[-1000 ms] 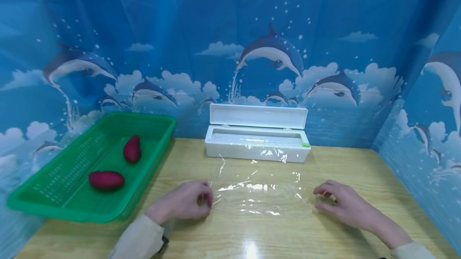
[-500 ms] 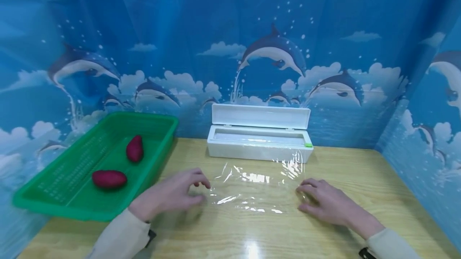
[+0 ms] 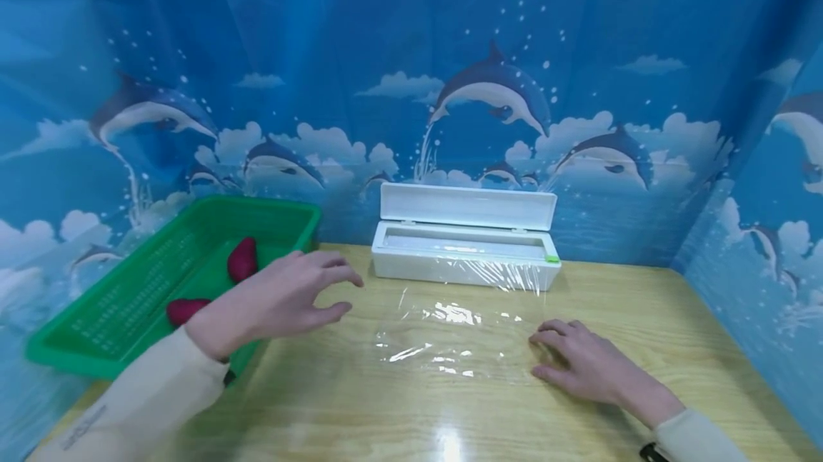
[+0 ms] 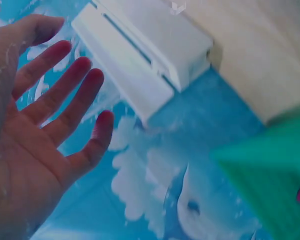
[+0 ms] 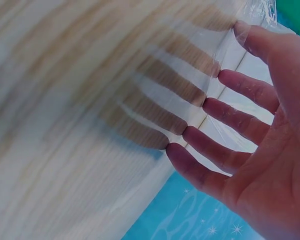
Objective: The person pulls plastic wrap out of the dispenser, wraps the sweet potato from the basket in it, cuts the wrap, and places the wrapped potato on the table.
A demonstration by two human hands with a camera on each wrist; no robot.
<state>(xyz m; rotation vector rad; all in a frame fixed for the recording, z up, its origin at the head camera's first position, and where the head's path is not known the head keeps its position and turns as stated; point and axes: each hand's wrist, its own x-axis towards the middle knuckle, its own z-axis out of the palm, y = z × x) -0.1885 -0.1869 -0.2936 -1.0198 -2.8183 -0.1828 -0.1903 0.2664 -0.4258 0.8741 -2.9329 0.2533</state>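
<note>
A sheet of clear cling film (image 3: 456, 315) runs from the front of a white cling film dispenser box (image 3: 466, 268) onto the wooden table. My right hand (image 3: 579, 362) is at the film's right edge. In the right wrist view its spread fingertips (image 5: 177, 152) rest on the table, with the film (image 5: 262, 10) by the thumb. Raised over the right side of the green basket, my left hand (image 3: 283, 298) holds nothing, its fingers (image 4: 85, 95) loosely spread. Two purple sweet potatoes lie in the basket; the left forearm partly hides the nearer sweet potato (image 3: 186, 310), while the farther sweet potato (image 3: 241, 260) shows above the hand.
The green basket (image 3: 83, 344) stands at the left of the wooden table (image 3: 360, 419). The dispenser's lid (image 3: 468, 206) stands raised at the back, with a green slider (image 3: 551, 259) at the box's right end. A blue dolphin-print curtain (image 3: 360, 41) encloses the table.
My left hand has left the film's left edge and moved up and left toward the basket. My right hand has shifted left onto the film's right edge and stayed there.
</note>
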